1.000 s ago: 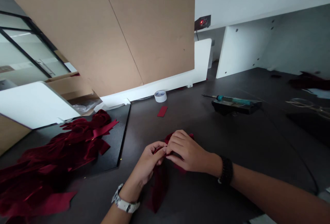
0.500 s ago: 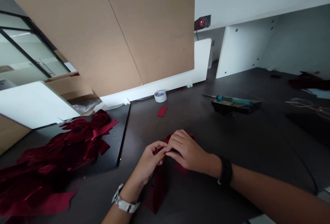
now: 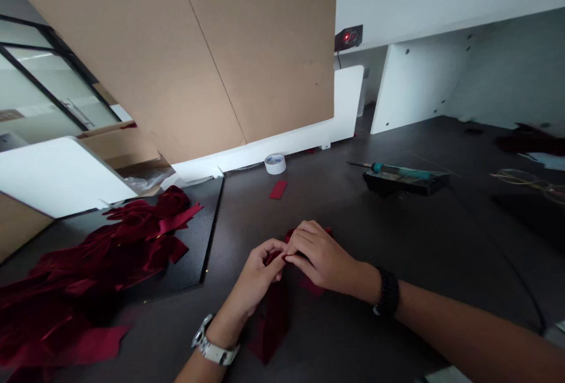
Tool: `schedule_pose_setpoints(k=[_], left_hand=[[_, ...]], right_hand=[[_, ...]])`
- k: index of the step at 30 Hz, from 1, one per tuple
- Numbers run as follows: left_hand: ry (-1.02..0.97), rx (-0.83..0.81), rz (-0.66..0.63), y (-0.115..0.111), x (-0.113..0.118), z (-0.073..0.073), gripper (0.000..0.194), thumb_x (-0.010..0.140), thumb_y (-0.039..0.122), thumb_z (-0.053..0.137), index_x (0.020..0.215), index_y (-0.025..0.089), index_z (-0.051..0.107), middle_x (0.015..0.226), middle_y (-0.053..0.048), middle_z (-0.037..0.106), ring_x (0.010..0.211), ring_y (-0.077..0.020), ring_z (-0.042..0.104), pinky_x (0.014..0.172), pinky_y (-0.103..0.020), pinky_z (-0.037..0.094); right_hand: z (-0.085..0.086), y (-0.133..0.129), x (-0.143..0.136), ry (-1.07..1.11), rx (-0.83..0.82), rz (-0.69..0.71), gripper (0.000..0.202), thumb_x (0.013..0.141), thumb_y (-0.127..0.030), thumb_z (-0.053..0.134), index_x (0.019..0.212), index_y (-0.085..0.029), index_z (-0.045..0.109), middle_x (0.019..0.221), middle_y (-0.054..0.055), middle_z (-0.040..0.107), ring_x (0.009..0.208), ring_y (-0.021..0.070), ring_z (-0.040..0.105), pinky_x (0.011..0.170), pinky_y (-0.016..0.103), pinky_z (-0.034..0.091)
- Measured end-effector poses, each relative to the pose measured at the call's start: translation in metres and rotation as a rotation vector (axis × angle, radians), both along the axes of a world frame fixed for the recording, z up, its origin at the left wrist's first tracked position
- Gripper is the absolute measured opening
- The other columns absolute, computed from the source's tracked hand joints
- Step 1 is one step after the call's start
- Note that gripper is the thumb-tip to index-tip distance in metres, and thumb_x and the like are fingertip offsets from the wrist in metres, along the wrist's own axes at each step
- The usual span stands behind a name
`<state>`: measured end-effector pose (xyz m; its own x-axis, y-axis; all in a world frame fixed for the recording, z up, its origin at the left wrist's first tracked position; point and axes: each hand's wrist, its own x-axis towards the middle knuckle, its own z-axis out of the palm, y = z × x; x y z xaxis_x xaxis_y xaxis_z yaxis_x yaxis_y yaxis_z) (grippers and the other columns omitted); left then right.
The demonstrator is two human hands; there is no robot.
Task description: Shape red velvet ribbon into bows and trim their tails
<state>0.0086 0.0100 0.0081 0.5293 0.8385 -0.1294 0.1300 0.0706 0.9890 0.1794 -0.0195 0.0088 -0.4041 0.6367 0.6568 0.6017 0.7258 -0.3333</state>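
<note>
My left hand (image 3: 260,274) and my right hand (image 3: 324,259) meet over the dark table, fingertips pinched together on a dark red velvet ribbon bow (image 3: 271,321). One ribbon tail hangs down below my left hand, and another bit of red shows under my right palm. Loops of the bow peek out behind my right fingers; its middle is covered by my fingertips. Beyond the hands lies a small flat red piece (image 3: 278,189). To the left, a heap of similar red velvet bows (image 3: 110,253) covers much of a black board (image 3: 194,265).
A white tape roll (image 3: 275,164) stands near the back panel. At right, a soldering iron (image 3: 397,171) with a teal handle rests across a black holder (image 3: 406,186), its cord trailing to the right. Glasses (image 3: 521,178) lie farther right. A tall cardboard sheet (image 3: 256,47) rises behind.
Both hands keep their pinch on the bow and have hardly moved. The camera view has shifted very slightly.
</note>
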Motion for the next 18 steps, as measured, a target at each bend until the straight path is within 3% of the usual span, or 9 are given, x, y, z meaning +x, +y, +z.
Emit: schedule_pose_setpoints(k=[11, 18], left_hand=[[-0.003, 0.016, -0.019, 0.0002, -0.0004, -0.003, 0.032, 0.078, 0.042, 0.064, 0.093, 0.014, 0.059, 0.081, 0.0, 0.053, 0.056, -0.0056, 0.038, 0.051, -0.02, 0.031], [0.004, 0.081, -0.027, -0.0013, -0.0004, -0.0048, 0.029, 0.081, 0.043, 0.06, 0.089, 0.016, 0.054, 0.078, 0.002, 0.048, 0.058, -0.0066, 0.039, 0.052, -0.019, 0.033]], right_hand=[[0.0032, -0.0016, 0.0, -0.031, -0.083, -0.056, 0.013, 0.093, -0.017, 0.046, 0.08, -0.016, 0.048, 0.082, 0.006, 0.055, 0.079, 0.018, 0.043, 0.072, 0.031, 0.034], [0.0008, 0.0007, 0.0007, -0.019, -0.118, -0.06, 0.012, 0.091, -0.013, 0.046, 0.08, -0.016, 0.046, 0.083, 0.005, 0.054, 0.078, 0.0175, 0.041, 0.074, 0.031, 0.034]])
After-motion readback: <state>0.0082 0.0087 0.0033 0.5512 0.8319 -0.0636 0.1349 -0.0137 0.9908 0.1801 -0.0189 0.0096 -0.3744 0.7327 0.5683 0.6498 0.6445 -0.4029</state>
